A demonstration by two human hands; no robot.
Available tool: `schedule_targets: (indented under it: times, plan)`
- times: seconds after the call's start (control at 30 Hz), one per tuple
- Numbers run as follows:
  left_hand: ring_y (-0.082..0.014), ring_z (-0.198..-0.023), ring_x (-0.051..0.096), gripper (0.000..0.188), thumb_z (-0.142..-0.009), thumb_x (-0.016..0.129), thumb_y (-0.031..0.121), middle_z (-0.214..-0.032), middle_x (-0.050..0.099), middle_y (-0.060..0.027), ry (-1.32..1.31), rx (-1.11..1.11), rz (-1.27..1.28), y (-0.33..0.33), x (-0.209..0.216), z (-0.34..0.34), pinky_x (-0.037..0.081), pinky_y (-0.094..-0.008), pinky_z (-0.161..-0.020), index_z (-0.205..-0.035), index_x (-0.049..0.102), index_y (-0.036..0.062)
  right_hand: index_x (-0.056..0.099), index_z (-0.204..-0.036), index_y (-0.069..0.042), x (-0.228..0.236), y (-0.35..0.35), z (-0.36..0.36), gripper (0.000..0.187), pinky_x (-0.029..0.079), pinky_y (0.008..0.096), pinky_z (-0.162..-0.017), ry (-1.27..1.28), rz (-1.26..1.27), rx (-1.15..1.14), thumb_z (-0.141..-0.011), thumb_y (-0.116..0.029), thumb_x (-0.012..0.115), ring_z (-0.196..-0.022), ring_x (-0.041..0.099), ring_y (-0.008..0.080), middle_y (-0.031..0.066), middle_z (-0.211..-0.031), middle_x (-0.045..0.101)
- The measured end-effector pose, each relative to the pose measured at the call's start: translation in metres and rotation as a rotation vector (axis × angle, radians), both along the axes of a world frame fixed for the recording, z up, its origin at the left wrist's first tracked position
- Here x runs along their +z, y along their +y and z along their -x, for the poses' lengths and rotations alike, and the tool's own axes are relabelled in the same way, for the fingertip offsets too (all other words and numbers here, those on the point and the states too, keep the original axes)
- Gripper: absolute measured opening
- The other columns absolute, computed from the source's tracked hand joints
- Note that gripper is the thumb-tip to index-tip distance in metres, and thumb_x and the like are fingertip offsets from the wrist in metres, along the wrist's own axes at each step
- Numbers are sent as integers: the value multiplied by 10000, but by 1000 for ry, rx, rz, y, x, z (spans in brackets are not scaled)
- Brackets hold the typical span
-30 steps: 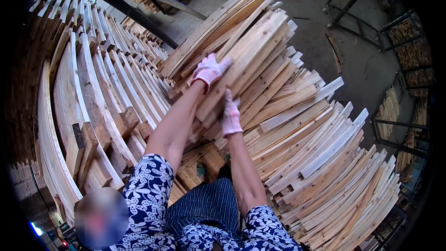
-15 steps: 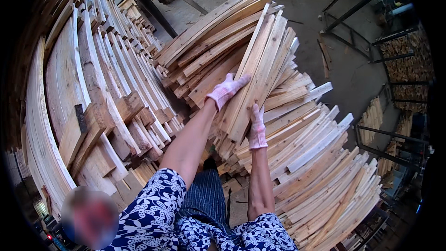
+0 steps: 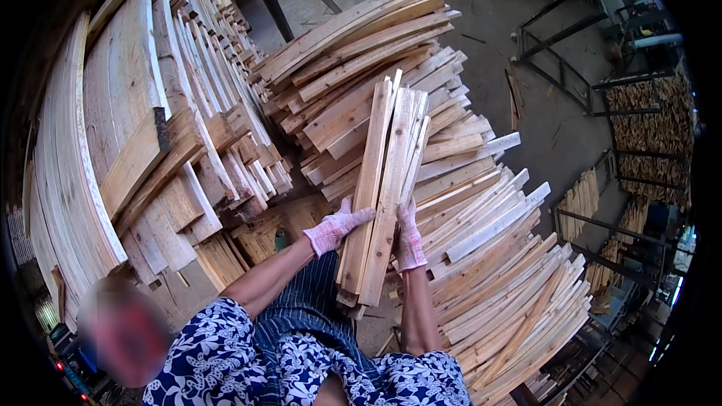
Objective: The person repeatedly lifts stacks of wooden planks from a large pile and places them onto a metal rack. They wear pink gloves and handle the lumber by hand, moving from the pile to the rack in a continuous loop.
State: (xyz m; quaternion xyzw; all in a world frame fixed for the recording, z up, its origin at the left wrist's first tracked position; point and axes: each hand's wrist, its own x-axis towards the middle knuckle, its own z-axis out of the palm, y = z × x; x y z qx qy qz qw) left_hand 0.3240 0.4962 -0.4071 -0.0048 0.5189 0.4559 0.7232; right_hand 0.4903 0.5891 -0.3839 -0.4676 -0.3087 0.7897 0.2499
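Observation:
Between my two gloved hands is a bundle of several narrow wooden boards [image 3: 386, 188], held lengthwise in front of my body with its near ends close to my apron. My left hand [image 3: 340, 224], in a pinkish-white knit glove, grips the bundle's left side, thumb lying over the top board. On the opposite side my right hand [image 3: 408, 237], gloved alike, clasps the boards; its fingers are partly hidden behind them. Beyond and to the right lies a long stack of similar boards [image 3: 481, 252], their ends uneven. The bundle's far end overlaps that stack in view.
A tall pile of wider planks [image 3: 113, 105] rises on the left, with short crosspieces jutting toward me. Black metal frames [image 3: 560, 37] stand on the concrete floor [image 3: 481, 22] at the far right. Stacked wood [image 3: 650, 135] sits behind them. A person, blurred, is at the lower left.
Both hands have drawn the boards off the stack and toward my body. The bundle now stands more upright in the picture, its near ends by my apron.

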Motion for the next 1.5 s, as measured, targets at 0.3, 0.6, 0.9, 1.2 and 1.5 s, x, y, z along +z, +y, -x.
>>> schedule_targets:
  times: [0.3,0.6,0.9,1.2,1.5]
  plan:
    - [-256,-1198,608,1134,-797,821,572,-1351,580,-249,325,-200,-45,-12,108,-10,533,-345,-967,-1492,259,-126,265,-1592,-76,72,-43,-20,731,481,414,-1099,-14,-117,-88,-1044,-476,536,-1341,521,274,153,-1528,446]
    - [-310,-1397,443,1262,-770,855,540,-1461,475,-260,290,206,-831,-34,290,34,369,-364,-1164,-1589,84,-31,336,-1580,-72,223,-25,9,635,489,407,-1100,-90,-448,57,-1085,-454,445,-1325,545,270,143,-1505,493]
    - [-294,-1351,486,1329,-778,872,485,-1399,526,-234,617,572,-815,-168,396,139,412,-364,-1124,-1583,-41,-49,324,-1582,-52,355,-68,206,605,472,392,-1119,178,-766,540,-1104,-414,402,-1330,539,266,154,-1505,491]
    - [-214,-1088,680,723,-937,713,536,-1198,682,-151,978,801,-771,-388,422,304,568,-328,-939,-1385,548,-8,333,-1573,-23,416,-262,449,558,469,361,-1124,580,-498,1129,-1120,-345,377,-1312,563,231,154,-1461,538]
    - [-328,-1571,163,1336,-756,608,876,-1674,148,-269,1390,562,211,-557,464,457,217,-480,-1272,-1608,137,-38,556,-1366,-33,387,-424,591,581,606,393,-748,218,-758,1153,-933,-377,733,-906,696,210,127,-1147,680]
